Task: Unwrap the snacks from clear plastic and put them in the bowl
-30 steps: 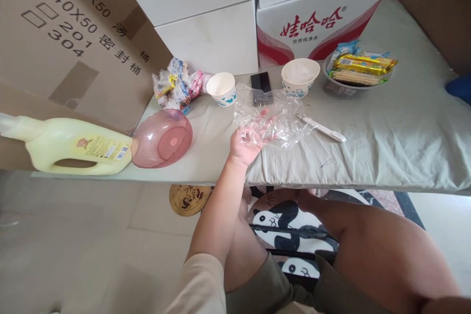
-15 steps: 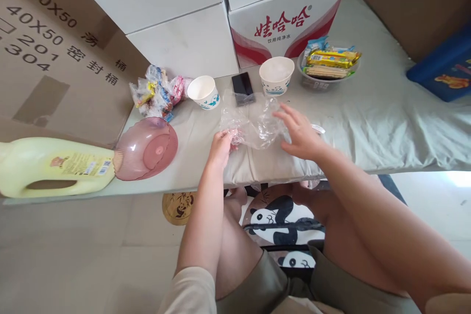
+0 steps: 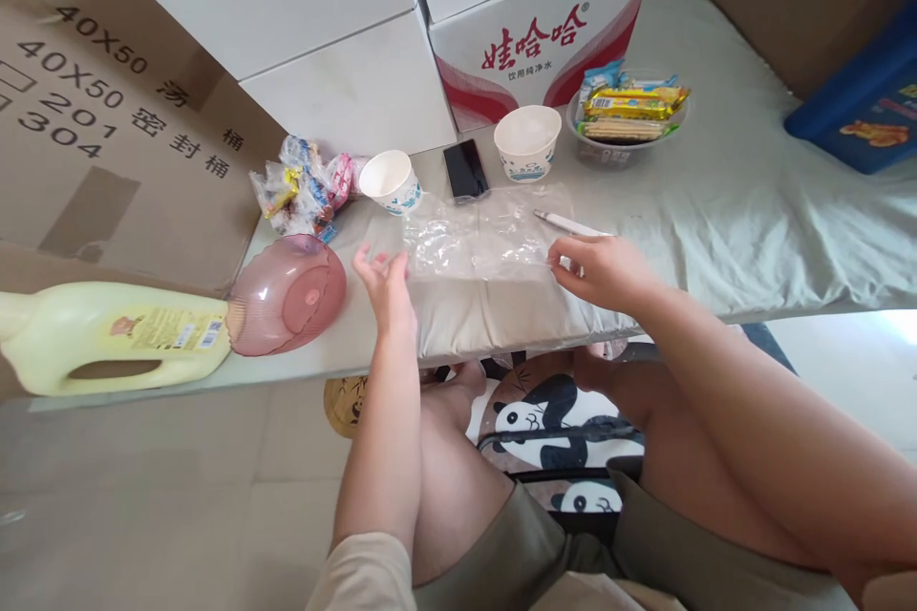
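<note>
A clear plastic bag (image 3: 473, 234) lies spread fairly flat on the cloth-covered surface in front of me. My left hand (image 3: 388, 286) is just off the bag's left edge, fingers apart and holding nothing. At the bag's right edge, the fingertips of my right hand (image 3: 598, 269) are pinched on the plastic. Beyond that hand lies a slim white pen-like tool (image 3: 563, 221), its near end close to my knuckles. Behind the bag are a black phone (image 3: 465, 169), a white paper cup (image 3: 393, 181) on the left and a larger paper cup (image 3: 528, 145) on the right.
A bowl of wrapped snacks (image 3: 627, 148) stands back right, near a blue container (image 3: 860, 115). On the left are crumpled wrappers (image 3: 301, 191), a pink plastic bowl (image 3: 250, 305) and a pale yellow jug (image 3: 107, 377). White cartons (image 3: 530, 48) line the back.
The bag has gone from bunched up to spread flat. My left hand has let go and moved left. My right hand has lowered onto the bag's right edge, and the white tool shows more.
</note>
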The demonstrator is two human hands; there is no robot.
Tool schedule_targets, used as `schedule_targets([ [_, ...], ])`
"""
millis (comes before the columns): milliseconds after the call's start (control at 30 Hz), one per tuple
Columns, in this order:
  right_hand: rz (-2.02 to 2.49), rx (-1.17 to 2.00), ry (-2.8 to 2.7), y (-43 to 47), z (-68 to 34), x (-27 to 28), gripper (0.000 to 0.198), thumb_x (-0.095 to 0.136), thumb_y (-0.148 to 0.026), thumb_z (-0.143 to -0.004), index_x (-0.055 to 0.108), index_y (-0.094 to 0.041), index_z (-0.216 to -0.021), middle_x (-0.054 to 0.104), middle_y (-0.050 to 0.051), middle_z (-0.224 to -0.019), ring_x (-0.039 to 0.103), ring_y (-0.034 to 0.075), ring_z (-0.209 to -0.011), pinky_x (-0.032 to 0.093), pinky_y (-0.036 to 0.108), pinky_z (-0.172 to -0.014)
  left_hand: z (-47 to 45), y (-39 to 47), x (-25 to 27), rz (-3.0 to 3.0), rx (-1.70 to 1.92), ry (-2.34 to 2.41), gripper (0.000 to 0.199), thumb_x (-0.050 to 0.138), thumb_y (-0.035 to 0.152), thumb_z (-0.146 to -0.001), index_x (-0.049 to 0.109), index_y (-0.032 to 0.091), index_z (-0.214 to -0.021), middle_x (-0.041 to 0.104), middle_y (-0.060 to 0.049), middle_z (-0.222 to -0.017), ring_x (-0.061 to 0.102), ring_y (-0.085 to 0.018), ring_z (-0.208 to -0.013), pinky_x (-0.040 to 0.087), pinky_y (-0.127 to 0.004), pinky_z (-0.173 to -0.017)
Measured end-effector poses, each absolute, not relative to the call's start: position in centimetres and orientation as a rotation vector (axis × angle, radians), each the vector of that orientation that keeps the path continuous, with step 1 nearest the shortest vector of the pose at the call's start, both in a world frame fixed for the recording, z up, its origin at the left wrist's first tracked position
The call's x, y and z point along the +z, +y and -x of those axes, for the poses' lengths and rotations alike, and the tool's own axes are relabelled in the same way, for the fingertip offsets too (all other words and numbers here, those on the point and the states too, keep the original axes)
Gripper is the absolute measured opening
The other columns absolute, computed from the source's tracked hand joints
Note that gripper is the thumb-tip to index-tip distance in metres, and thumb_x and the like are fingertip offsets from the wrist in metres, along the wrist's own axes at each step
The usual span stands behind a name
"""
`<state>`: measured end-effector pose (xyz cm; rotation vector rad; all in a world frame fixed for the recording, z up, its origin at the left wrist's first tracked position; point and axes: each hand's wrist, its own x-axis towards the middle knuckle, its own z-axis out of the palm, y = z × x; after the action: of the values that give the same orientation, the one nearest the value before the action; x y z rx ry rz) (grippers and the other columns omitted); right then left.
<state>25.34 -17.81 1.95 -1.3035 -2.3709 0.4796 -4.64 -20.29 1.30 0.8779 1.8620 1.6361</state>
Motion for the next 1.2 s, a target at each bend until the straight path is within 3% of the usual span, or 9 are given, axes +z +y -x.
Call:
schedule_targets([
  [100, 1.296, 0.525, -2.406, -17.8, -25.2, 1.6, 0.014, 0.052, -0.025, -0.083, 0.065, -0.024, -0.088, 0.072, 0.005, -0.08, 0.063, 0.02, -0.066, 0.038, 0.031, -0.06, 4.7, -21.4, 1.2, -1.43, 1.451, 1.844, 0.032, 0.067, 0.043, -0.083, 0.064, 0.027, -0.111, 0.055, -0.009, -0.142, 0.048, -0.026, -0.14, 0.04, -0.04, -0.115],
  [233, 1.254, 0.78, -2.293, -17.5, -25.1, 1.3, 0.018, 0.058, -0.031, -0.081, 0.064, -0.025, -0.097, 0.073, 0.004, -0.086, 0.064, 0.02, -0.067, 0.043, 0.032, -0.064, 4.1, -21.9, 0.4, -1.585, 1.015, 1.667, 0.024, 0.084, 0.039, -0.068, 0.07, 0.022, -0.077, 0.064, -0.012, -0.132, 0.045, -0.034, -0.143, 0.029, -0.051, -0.122],
  [333, 1.198, 1.056, -2.005, -17.2, -25.9, 0.9, 0.057, 0.069, -0.044, -0.076, 0.052, -0.025, -0.127, 0.073, 0.009, -0.113, 0.067, 0.023, -0.084, 0.051, 0.037, -0.072, 3.9, -21.5, 0.1, -1.453, 1.204, 1.639, 0.022, 0.077, 0.038, -0.076, 0.063, 0.022, -0.07, 0.073, -0.009, -0.108, 0.06, -0.027, -0.126, 0.038, -0.046, -0.115],
  [400, 1.225, 1.2, -1.891, -17.1, -26.7, 0.5, 0.077, 0.075, -0.05, -0.071, 0.044, -0.024, -0.136, 0.073, 0.011, -0.114, 0.067, 0.026, -0.088, 0.052, 0.04, -0.073, 3.9, -21.1, 0.3, -1.334, 1.41, 1.607, 0.023, 0.072, 0.042, -0.081, 0.062, 0.022, -0.078, 0.074, -0.006, -0.093, 0.069, -0.02, -0.104, 0.048, -0.037, -0.104],
  [567, 1.291, 1.235, -1.718, -17.1, -27.5, -0.1, 0.04, 0.072, -0.052, -0.075, 0.062, -0.022, -0.099, 0.072, 0.007, -0.089, 0.067, 0.024, -0.085, 0.053, 0.041, -0.079, 3.8, -20.9, 1.2, -1.037, 1.541, 1.535, 0.036, 0.07, 0.056, -0.083, 0.051, 0.026, -0.092, 0.068, 0.002, -0.069, 0.067, -0.013, -0.063, 0.052, -0.024, -0.066],
  [667, 1.269, 1.218, -1.465, -17.0, -26.8, 0.1, 0.034, 0.071, -0.052, -0.079, 0.056, -0.023, -0.089, 0.067, 0.003, -0.081, 0.066, 0.019, -0.076, 0.054, 0.036, -0.071, 3.6, -21.3, 1.1, -0.997, 1.441, 1.45, 0.045, 0.077, 0.05, -0.077, 0.052, 0.028, -0.107, 0.07, 0.002, -0.071, 0.071, -0.015, -0.068, 0.053, -0.025, -0.069],
  [800, 1.328, 1.205, -1.313, -16.5, -26.3, 0.2, 0.035, 0.068, -0.049, -0.082, 0.049, -0.026, -0.103, 0.065, -0.001, -0.079, 0.061, 0.015, -0.061, 0.049, 0.03, -0.057, 3.2, -21.6, 0.4, -1.009, 1.242, 1.419, 0.066, 0.086, 0.024, -0.066, 0.055, 0.027, -0.125, 0.071, 0.002, -0.07, 0.073, -0.016, -0.071, 0.055, -0.027, -0.073],
  [1000, 1.257, 1.286, -1.377, -16.7, -27.3, -0.2, 0.058, 0.067, -0.045, -0.082, 0.043, -0.029, -0.133, 0.07, 0.003, -0.094, 0.07, 0.023, -0.092, 0.056, 0.042, -0.085, 2.9, -20.1, 0.4, -0.833, 1.331, 1.538, 0.02, 0.074, 0.031, -0.074, 0.061, 0.02, -0.086, 0.068, 0.001, -0.067, 0.066, -0.011, -0.056, 0.045, -0.018, -0.05],
  [1200, 1.119, 1.346, -1.566, -17.0, -27.1, 0.0, 0.084, 0.062, -0.048, -0.086, 0.018, -0.035, -0.156, 0.071, 0.006, -0.114, 0.068, 0.024, -0.11, 0.053, 0.048, -0.098, 3.2, -18.7, 0.8, -0.612, 1.489, 1.528, 0.015, 0.066, 0.03, -0.076, 0.055, 0.02, -0.078, 0.067, 0.001, -0.063, 0.065, -0.01, -0.054, 0.043, -0.017, -0.048],
])
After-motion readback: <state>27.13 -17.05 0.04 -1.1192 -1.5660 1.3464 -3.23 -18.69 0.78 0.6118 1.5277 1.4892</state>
